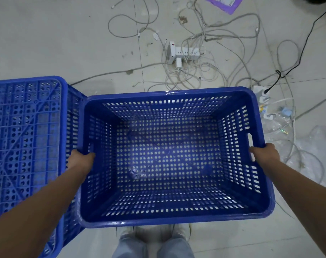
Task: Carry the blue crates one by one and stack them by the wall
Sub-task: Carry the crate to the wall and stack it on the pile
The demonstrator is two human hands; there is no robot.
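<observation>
An empty blue perforated crate (169, 220) fills the middle of the head view, open side up and held off the floor above my feet. My left hand (80, 161) grips its left rim with the thumb inside the wall. My right hand (264, 152) grips the right rim beside the handle slot. A second blue crate (26, 138) stands upside down on the floor at the left, its ribbed bottom facing up, close against the held crate's left side.
Tangled grey and white cables (205, 58) and a white power strip (182, 53) lie on the tiled floor ahead. Another power strip with a black cord (261, 94), small items and clear plastic lie at the right. A purple sheet (225, 3) lies at the far top.
</observation>
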